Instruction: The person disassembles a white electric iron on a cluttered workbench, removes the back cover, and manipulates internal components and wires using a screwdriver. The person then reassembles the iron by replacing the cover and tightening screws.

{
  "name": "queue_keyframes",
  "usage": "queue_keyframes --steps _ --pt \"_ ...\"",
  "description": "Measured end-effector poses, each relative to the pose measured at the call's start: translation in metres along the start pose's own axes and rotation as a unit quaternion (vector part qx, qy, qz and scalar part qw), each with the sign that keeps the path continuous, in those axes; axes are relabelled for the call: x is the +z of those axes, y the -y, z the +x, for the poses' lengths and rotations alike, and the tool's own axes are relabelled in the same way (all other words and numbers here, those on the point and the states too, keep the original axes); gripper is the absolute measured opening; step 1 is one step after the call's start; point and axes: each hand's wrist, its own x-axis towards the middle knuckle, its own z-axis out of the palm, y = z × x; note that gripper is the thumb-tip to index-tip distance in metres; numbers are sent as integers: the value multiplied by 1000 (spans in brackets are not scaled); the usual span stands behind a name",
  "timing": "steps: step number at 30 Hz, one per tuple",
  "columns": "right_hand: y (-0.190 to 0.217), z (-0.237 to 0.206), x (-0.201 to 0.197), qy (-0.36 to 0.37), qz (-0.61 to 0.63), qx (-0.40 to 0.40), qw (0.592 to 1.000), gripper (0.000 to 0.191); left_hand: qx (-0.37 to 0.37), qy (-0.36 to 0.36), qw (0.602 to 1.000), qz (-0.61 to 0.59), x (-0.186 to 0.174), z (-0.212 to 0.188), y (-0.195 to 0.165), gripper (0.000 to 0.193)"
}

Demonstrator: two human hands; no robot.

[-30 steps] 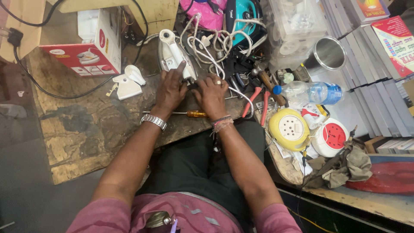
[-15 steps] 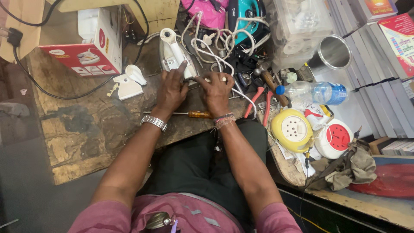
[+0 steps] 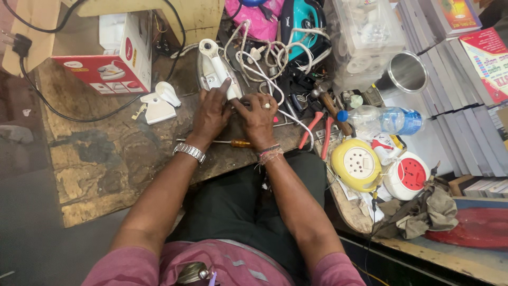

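Note:
A white clothes iron (image 3: 214,71) lies on the worn wooden bench (image 3: 100,159), its handle pointing away from me. My left hand (image 3: 210,114) rests on the rear of the iron, forefinger stretched along its body. My right hand (image 3: 259,119), with a ring on one finger, pinches the iron's back end beside the left hand; what it holds is hidden by the fingers. A white cord (image 3: 264,66) loops away from the iron. A screwdriver with an orange handle (image 3: 227,142) lies just under my wrists.
A loose white plastic cover (image 3: 159,103) and a red and white carton (image 3: 114,58) lie to the left. Red-handled pliers (image 3: 317,130), a hammer (image 3: 330,106), a water bottle (image 3: 383,121), a yellow (image 3: 355,164) and a red extension reel (image 3: 406,176), and a steel cup (image 3: 405,74) crowd the right.
Both hands stay at the rear of the iron. The left forefinger has stretched forward along the iron's body. The view has shifted slightly.

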Motion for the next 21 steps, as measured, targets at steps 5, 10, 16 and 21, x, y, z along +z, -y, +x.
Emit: queue_keyframes --steps 5,10,16,21 --pt "0 1 1 -11 19 1 1000 37 9 5 1000 -7 -1 1 1 89" --pt "1 0 1 -14 -11 -1 1000 34 8 1 1000 -1 -2 0 1 89" --pt "15 -15 4 1 -116 17 993 40 22 -12 1000 6 -1 2 4 83" --pt "12 -18 2 55 -96 52 993 54 15 -18 1000 -3 -1 1 4 78"
